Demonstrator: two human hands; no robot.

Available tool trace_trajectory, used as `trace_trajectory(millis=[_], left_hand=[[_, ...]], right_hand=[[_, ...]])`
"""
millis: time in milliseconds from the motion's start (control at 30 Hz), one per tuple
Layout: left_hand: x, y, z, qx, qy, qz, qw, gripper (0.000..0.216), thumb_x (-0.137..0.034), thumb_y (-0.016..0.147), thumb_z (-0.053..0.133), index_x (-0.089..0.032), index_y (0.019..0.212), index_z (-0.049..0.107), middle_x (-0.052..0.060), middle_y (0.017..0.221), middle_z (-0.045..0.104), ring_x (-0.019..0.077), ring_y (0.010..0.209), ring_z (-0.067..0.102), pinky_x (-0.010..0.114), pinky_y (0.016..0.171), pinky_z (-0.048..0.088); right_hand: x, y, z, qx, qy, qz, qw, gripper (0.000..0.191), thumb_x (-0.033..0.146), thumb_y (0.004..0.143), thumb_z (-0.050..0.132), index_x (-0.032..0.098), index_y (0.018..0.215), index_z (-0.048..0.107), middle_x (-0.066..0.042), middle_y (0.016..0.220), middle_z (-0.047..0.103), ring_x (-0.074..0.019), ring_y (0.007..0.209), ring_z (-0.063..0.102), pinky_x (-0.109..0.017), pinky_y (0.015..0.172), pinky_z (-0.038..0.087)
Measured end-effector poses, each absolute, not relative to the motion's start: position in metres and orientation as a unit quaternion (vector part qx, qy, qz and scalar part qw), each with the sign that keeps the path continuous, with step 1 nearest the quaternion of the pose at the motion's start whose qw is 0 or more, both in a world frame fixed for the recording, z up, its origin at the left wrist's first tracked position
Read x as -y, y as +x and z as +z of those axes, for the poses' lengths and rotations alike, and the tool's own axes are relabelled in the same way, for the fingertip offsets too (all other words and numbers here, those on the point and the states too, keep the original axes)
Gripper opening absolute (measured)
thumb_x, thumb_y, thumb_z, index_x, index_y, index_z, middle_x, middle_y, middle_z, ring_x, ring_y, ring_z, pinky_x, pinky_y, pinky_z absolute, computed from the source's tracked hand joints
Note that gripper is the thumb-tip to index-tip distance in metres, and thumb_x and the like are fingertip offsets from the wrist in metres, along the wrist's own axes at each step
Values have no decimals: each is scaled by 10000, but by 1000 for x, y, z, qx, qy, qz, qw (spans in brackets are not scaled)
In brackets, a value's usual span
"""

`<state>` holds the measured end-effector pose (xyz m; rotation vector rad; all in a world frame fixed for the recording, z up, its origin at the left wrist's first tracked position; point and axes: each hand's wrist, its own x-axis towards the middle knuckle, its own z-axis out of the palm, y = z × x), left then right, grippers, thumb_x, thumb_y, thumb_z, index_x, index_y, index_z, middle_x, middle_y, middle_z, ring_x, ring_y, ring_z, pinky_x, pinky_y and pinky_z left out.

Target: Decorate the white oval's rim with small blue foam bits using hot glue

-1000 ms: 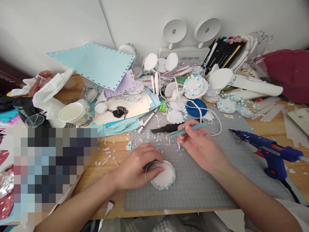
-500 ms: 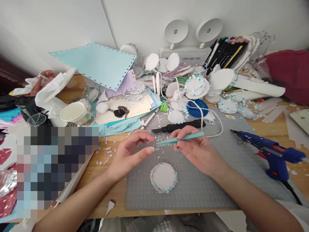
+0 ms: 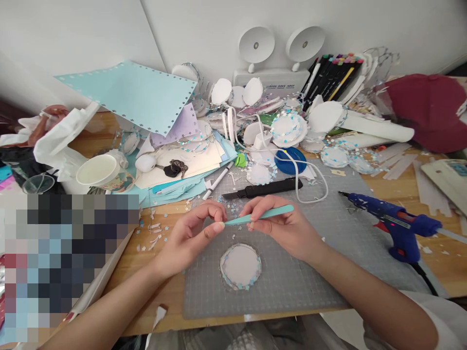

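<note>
My right hand (image 3: pixel 279 223) holds teal tweezers (image 3: pixel 272 214) between thumb and fingers, with the tips pointing left and pressed together. At those tips, the thumb and forefinger of my left hand (image 3: pixel 199 228) close in a pinch; anything between them is too small or hidden. Below both hands, a round white disc (image 3: pixel 241 265) lies flat on the grey cutting mat (image 3: pixel 292 291), its rim wound with a garland of small pale blue and white stars. Loose tiny stars (image 3: pixel 233 208) are scattered just beyond my fingers.
A black utility knife (image 3: pixel 262 188) lies behind my hands, blade pointing left. To the right rests a blue glue gun (image 3: pixel 396 218) with a lit red light. A paper cup (image 3: pixel 100 172), stacked paper (image 3: pixel 182 167), a white cable (image 3: pixel 317 197) and decorated discs (image 3: pixel 288 129) crowd the back.
My left thumb and forefinger have come together at the tweezer tips. The tweezers, spread before, are now squeezed shut. The whole view has shifted slightly.
</note>
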<state>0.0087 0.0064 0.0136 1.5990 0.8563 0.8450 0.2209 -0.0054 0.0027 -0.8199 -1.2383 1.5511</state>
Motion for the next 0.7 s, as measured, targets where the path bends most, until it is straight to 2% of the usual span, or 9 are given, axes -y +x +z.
trace_trajectory(millis=[433,700], left_hand=[[-3,7,13,-297,653,340,608,209,-368,895,511,-181,802,496,69,860,503,193,840,492,305,746,429],[0,8,13,-257,599,323,686,228,-376,893,517,-164,816,489,65,884,455,189,867,441,295,775,368]], right_hand=[[7,228,13,585,-317,575,477,211,85,745,700,279,824,712,13,896,697,-107,780,645,-252,697,543],[5,231,16,597,-297,568,482,140,104,728,721,227,793,714,-17,867,710,-117,730,646,-252,661,538]])
